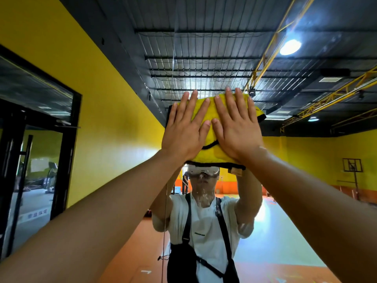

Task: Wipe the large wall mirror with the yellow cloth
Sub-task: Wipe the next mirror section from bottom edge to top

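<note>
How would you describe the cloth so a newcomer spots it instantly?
Find the large wall mirror straight ahead. At its centre, just above the reflected person's headset, the left hand and right hand press the yellow cloth flat on the glass. Unlike the smooth yellow walls, it is fuzzy with black edging.

mirror (295,170) open around cloth (211,139), seam (165,211) left

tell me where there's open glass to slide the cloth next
Open mirror lies right of the cloth and above it. Below it the glass carries wet streaks. The cloth itself is crowded: left hand and right hand press flat on it.
</note>
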Demonstrator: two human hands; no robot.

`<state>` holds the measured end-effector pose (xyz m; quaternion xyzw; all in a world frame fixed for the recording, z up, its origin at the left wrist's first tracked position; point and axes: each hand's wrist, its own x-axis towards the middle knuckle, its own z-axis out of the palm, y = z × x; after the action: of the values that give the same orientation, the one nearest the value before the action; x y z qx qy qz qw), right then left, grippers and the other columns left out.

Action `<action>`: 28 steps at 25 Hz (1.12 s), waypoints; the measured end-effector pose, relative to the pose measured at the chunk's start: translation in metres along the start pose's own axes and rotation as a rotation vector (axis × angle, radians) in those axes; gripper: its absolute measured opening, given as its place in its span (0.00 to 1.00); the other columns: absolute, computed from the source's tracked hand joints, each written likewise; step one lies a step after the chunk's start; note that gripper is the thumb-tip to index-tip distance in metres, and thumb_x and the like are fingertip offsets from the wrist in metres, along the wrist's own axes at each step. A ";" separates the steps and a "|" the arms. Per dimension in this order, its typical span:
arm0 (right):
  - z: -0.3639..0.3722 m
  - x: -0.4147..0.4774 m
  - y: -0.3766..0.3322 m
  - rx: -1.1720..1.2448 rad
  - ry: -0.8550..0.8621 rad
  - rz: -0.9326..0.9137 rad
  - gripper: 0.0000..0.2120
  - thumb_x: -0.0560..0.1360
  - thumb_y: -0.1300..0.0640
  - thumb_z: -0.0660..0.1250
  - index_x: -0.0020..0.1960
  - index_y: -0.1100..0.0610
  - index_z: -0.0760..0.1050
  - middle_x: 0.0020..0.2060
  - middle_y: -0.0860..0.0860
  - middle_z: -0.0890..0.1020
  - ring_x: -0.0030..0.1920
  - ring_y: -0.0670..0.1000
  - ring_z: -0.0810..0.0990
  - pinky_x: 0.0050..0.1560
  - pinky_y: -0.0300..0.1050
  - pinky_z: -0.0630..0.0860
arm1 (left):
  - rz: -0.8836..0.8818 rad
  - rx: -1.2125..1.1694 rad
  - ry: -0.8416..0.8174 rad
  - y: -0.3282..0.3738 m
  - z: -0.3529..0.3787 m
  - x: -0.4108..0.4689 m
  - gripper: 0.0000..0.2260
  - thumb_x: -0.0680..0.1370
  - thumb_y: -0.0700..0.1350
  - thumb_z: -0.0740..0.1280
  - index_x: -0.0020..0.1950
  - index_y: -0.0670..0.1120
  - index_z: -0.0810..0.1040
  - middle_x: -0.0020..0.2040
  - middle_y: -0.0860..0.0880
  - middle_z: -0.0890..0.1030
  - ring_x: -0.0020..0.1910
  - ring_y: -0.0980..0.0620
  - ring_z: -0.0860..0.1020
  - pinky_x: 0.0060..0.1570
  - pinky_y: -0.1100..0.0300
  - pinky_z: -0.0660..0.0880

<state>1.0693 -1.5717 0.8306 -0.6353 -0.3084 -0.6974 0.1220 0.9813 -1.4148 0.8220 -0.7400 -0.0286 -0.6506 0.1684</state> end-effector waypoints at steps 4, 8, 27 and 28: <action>0.000 0.034 0.007 0.005 -0.003 0.015 0.31 0.84 0.40 0.43 0.84 0.51 0.51 0.83 0.54 0.50 0.83 0.56 0.43 0.81 0.60 0.42 | -0.018 -0.004 0.009 -0.008 -0.003 0.034 0.25 0.85 0.58 0.44 0.83 0.56 0.48 0.83 0.50 0.44 0.82 0.50 0.40 0.80 0.45 0.44; -0.001 0.064 0.012 0.007 -0.029 0.056 0.32 0.83 0.39 0.40 0.84 0.49 0.49 0.83 0.53 0.47 0.83 0.55 0.40 0.81 0.59 0.39 | 0.004 -0.022 0.004 -0.019 -0.008 0.066 0.25 0.85 0.58 0.44 0.83 0.56 0.48 0.83 0.50 0.44 0.81 0.51 0.39 0.80 0.46 0.42; 0.001 -0.072 -0.022 0.078 0.057 0.028 0.28 0.85 0.41 0.50 0.83 0.50 0.58 0.83 0.53 0.55 0.83 0.57 0.49 0.80 0.61 0.49 | 0.008 -0.004 0.003 0.009 0.001 -0.063 0.26 0.85 0.58 0.50 0.83 0.55 0.53 0.83 0.48 0.49 0.82 0.48 0.45 0.79 0.44 0.49; 0.001 -0.083 -0.024 0.081 0.061 0.017 0.28 0.85 0.42 0.50 0.82 0.51 0.58 0.82 0.54 0.56 0.83 0.57 0.50 0.80 0.62 0.50 | 0.006 -0.006 -0.002 0.012 0.002 -0.075 0.26 0.85 0.59 0.49 0.83 0.55 0.53 0.83 0.48 0.48 0.82 0.48 0.44 0.79 0.43 0.49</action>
<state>1.0700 -1.5706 0.7438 -0.6110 -0.3271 -0.7022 0.1630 0.9751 -1.4120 0.7463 -0.7412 -0.0249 -0.6495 0.1681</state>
